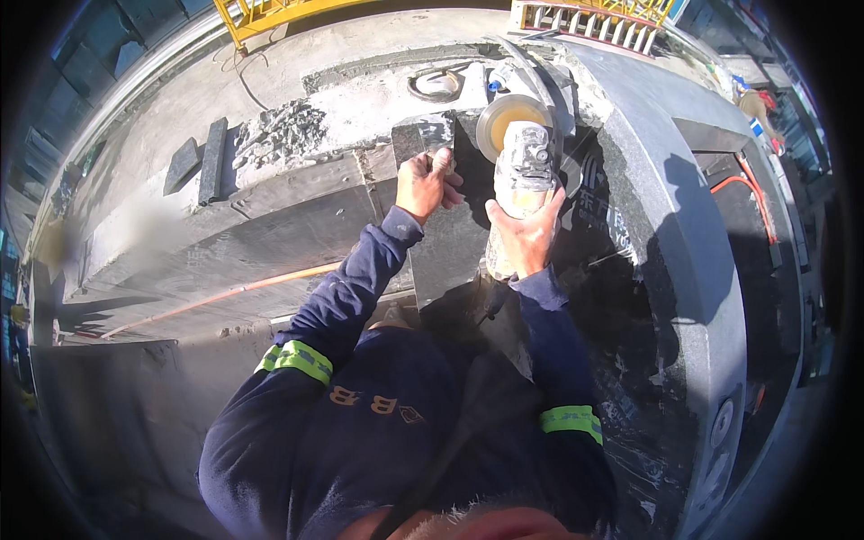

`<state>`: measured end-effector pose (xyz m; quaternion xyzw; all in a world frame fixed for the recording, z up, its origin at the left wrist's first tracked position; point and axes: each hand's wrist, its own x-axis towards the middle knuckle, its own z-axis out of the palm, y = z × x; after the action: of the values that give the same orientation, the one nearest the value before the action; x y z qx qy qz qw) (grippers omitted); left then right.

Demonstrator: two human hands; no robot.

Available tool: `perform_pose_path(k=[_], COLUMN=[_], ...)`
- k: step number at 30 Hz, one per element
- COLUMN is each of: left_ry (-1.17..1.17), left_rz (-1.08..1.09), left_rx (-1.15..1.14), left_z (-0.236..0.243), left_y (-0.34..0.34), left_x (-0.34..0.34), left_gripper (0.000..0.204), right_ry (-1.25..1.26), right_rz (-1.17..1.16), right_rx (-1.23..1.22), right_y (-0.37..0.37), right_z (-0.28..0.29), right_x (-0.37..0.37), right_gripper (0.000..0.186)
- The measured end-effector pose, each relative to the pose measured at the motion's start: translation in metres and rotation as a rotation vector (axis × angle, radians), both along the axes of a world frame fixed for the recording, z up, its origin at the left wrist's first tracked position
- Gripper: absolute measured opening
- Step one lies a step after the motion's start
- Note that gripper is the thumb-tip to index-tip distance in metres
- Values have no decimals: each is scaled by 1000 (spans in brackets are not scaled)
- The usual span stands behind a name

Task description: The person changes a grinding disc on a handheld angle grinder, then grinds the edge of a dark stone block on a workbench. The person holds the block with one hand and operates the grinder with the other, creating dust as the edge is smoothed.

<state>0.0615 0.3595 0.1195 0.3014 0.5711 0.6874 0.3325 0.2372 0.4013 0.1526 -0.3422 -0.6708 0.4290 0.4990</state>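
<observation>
My right hand (525,229) grips a dusty angle grinder (526,162), whose round cutting disc (498,115) points away from me, near the right edge of a dark stone slab (423,135). My left hand (427,186) is at that slab, below its pale-smudged top end, with thumb raised and fingers curled; whether it grips the slab or something small is unclear. Dark sheeting (594,288) with pale markings lies right of the grinder.
Stone rubble (274,135), two dark offcuts (212,160), a coiled hose (434,85) and a blue fitting (495,85) lie beyond. Yellow railings (297,18) stand behind. An orange hose (243,290) runs at left. A grey stone band (684,270) curves along the right.
</observation>
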Motion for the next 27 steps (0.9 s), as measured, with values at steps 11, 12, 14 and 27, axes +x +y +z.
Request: perform_pose_path(k=[11,12,14,27], left_ry=[-112,-107,-100,-75], left_rz=[37,33,30,22], left_rx=[-76,-72,-77,-106], left_z=[6,6,7,9], left_y=[-1,-2,-3,-6], left_x=[4,4,4,2], left_gripper=[43,42,41,38], right_ry=[-74,-131,-146,3], right_rz=[-47,-81,-65,43], right_rx=[69,93,78,-65], right_y=[10,10,11,14], right_z=[-11,-12,-14,-27], right_x=[-39,-40,-42,-47], right_gripper=[93,96,102,115])
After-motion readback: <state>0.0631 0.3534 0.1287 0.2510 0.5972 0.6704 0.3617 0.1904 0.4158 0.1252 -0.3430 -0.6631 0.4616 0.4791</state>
